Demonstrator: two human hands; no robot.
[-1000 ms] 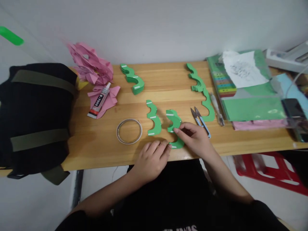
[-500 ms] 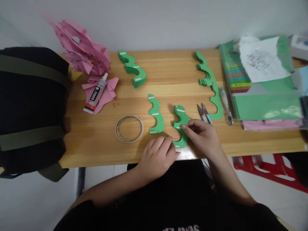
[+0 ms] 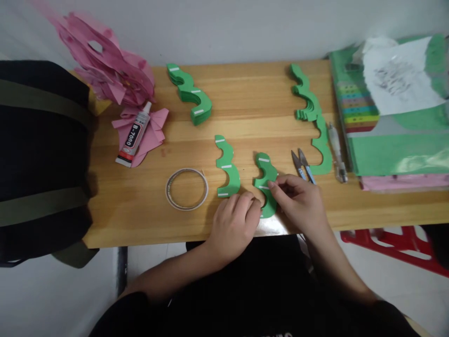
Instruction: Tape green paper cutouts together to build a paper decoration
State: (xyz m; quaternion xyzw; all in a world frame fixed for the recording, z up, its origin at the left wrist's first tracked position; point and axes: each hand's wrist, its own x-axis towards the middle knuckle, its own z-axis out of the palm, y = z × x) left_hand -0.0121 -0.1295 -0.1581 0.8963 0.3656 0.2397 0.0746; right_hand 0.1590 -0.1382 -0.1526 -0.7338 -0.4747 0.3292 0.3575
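Note:
A wavy green piece with white strips lies near the table's front edge. My right hand pinches its right side between thumb and fingers. My left hand is curled over its lower left end, fingertips bent down; what the fingers grip is hidden. To the left lies a similar green piece with three white strips. A roll of tape rests flat left of that. Small blue-handled snips lie just beyond my right hand.
Stacked green pieces lie at the back, with more at right. A glue tube rests on pink paper. A black bag stands left; a pen and green folder are right.
The view has shifted slightly. My left hand has moved a little right and up, covering more of the green piece's lower end. My right hand still pinches that piece.

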